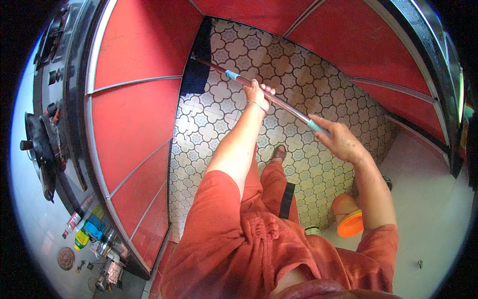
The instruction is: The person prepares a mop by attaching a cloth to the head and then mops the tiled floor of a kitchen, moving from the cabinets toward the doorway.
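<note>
My left hand (257, 95) is closed around the middle of a metal mop pole (287, 106), palm up with the fingers over the far side. The pole's pale blue grip end (316, 128) lies in my right hand (338, 140), its thumb and fingers around it. From there the pole slants up and left to a dark cloth mop head (196, 67), spread on the patterned tile floor (224, 123) against the base of the red cabinets. The joint between pole and mop head is too dark to make out.
Red cabinet doors (134, 127) line the left side, the far side and the right. On the left counter are a wok (39, 149), a yellow-green bottle (81, 239) and utensils. An orange bucket (350, 223) stands on the floor at right, by my right arm. My sandalled foot (279, 153) is on the tiles.
</note>
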Available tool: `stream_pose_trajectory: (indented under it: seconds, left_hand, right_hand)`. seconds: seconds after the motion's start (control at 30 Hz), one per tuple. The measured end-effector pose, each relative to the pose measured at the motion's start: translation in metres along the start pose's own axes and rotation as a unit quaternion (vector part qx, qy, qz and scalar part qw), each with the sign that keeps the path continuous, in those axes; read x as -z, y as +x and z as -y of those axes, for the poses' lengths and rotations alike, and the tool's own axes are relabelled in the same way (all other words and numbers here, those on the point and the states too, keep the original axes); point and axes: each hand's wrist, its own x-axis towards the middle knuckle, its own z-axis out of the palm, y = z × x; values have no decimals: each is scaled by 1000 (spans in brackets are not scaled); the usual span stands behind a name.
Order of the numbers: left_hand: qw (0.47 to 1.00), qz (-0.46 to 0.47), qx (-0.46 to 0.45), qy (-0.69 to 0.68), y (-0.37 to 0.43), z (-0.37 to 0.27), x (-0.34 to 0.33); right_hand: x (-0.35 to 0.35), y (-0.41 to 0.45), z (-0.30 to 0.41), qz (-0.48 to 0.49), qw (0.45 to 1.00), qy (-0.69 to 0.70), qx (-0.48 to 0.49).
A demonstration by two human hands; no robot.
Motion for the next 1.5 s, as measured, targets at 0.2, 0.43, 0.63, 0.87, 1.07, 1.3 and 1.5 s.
stream_pose_trajectory:
  seconds: [0.2,0.43,0.63,0.87,1.07,1.3,1.5]
  left_hand:
    - [999,-28,38,26,35,1,-13]
    - [971,-63,109,205,9,37,10]
    - [945,-62,171,273,-54,106,47]
    - [923,-36,284,257,-134,154,50]
    - [950,-10,216,225,-155,108,47]
    - [966,-82,91,229,-61,34,51]
    - [951,-99,130,261,21,33,82]
  right_hand:
    - [12,18,-10,-17,997,74,0]
    - [-39,-30,-39,5,959,268,-96]
    - [-79,-111,-69,3,923,350,-158]
    - [-98,-200,-68,-29,868,423,-260]
    - [-98,-200,-55,-28,936,295,-192]
    - [-108,-79,-54,-21,977,207,-40]
    - [-120,-32,-55,21,933,349,-81]
